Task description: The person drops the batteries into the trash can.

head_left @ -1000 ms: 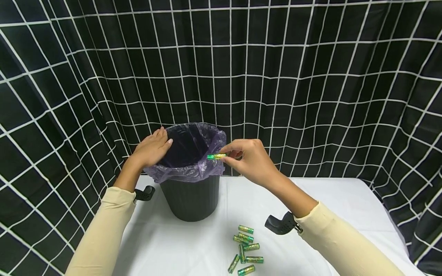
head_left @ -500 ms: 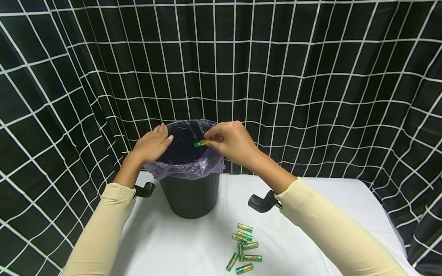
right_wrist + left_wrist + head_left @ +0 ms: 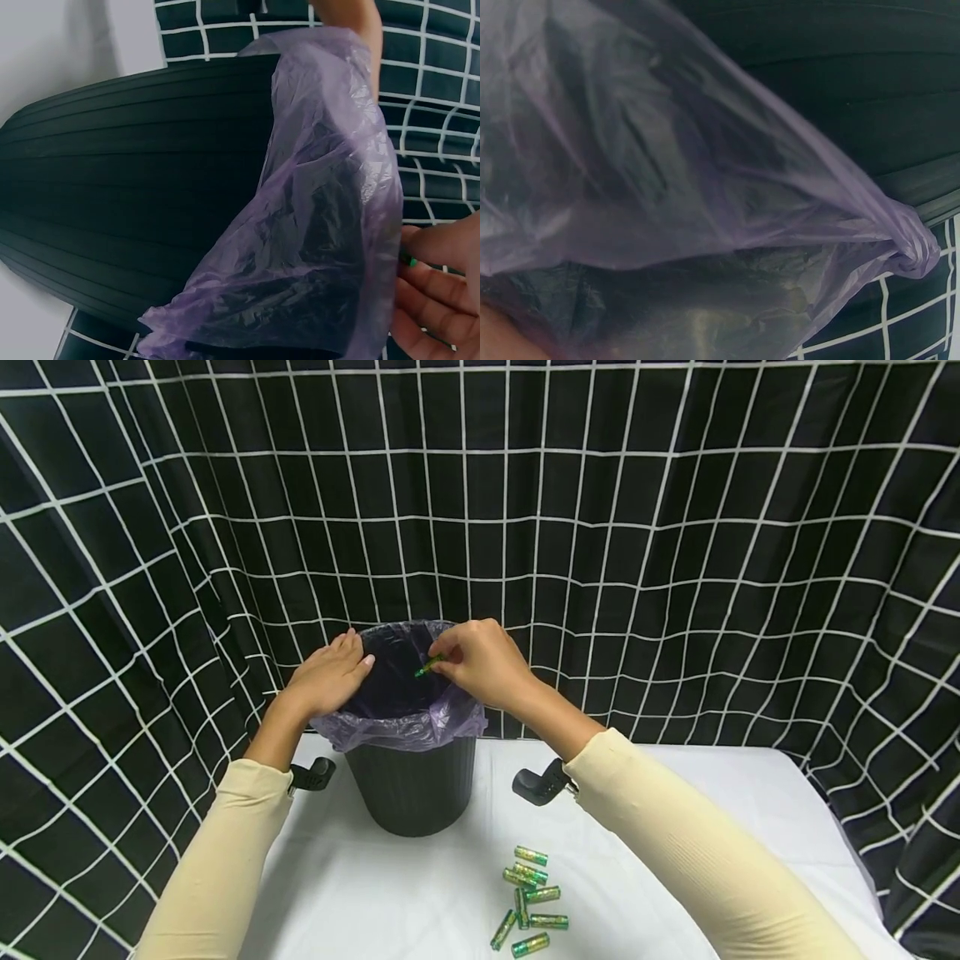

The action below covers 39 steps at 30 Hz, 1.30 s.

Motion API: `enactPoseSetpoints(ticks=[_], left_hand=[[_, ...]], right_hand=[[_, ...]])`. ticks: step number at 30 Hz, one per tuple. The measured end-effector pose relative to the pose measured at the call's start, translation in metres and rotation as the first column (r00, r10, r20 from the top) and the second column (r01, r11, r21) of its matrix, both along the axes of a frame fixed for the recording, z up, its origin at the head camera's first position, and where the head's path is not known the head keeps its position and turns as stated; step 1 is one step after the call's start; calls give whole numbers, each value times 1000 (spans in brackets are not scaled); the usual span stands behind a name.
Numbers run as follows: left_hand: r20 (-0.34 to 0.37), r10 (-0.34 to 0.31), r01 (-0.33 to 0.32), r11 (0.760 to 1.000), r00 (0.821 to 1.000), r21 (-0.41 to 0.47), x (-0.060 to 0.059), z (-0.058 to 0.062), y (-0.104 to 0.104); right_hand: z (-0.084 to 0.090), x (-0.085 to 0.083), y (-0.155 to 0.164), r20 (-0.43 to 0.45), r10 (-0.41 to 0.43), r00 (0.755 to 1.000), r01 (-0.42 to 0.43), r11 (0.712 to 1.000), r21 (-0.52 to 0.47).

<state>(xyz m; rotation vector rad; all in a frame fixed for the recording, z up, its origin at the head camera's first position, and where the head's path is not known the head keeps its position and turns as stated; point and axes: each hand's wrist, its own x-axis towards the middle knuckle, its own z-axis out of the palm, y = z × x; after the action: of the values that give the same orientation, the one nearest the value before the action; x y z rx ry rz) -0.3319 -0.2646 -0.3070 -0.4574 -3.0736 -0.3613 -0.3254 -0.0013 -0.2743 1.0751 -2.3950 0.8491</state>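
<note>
Your left hand (image 3: 326, 677) lies flat on the bin (image 3: 412, 777) rim, steadying it | right hand (image 3: 483, 662) pinches battery (image 3: 427, 666) over the opening.

Staged recording booth — black grid-lined curtain (image 3: 675, 527) on all sides, white-covered table (image 3: 750, 793)

A black curtain (image 3: 675, 527) crossed by white grid lines hung behind and to both sides of the worktop (image 3: 720, 793), which lay under a white cover. Near the front edge, a loose cluster of green-and-gold batteries (image 3: 532, 897) lay on the cover, some touching, pointing various ways.
</note>
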Motion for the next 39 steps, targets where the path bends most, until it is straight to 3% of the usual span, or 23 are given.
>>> enactPoseSetpoints(ticks=[6, 14, 29, 39], left_hand=[[1, 0, 1, 1000, 1000, -3, 0, 1, 1], [-11, 5, -5, 1000, 1000, -2, 0, 0, 0], [-7, 2, -2, 1000, 1000, 6, 1, 0, 0], [-11, 0, 0, 1000, 1000, 1, 0, -2, 0]], right_hand=[[0, -6, -10, 5, -23, 1000, 23, 999, 36], [0, -6, -16, -51, -37, 998, 41, 996, 77], [-5, 20, 1, -112, -12, 994, 13, 1000, 5], [-9, 42, 24, -184, 41, 982, -60, 993, -99]])
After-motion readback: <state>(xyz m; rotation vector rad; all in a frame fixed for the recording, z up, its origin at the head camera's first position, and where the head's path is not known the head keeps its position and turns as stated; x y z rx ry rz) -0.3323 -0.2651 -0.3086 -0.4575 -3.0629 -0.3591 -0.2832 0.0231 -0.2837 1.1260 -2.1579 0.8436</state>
